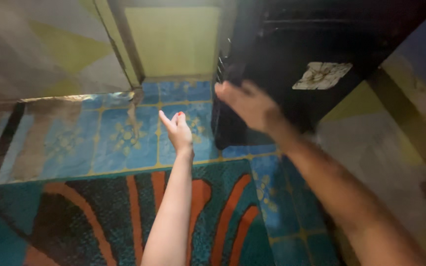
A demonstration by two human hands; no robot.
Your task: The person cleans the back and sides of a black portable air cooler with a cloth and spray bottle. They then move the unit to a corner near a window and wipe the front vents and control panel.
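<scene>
Head view: left hand open, empty, raised over blue floor tiles beyond striped rug. Right hand spread flat, blurred, at edge of dark cabinet; contact unclear.

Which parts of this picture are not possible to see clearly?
Head view only:
- Right hand: motion-blurred, so contact with the black cabinet cannot be told.
- Cabinet top: cut off by the frame's upper edge.
- Left hand: seen edge-on, palm hidden.
- Patterned rug: cut off by the bottom edge, partly covered by both arms.
</scene>
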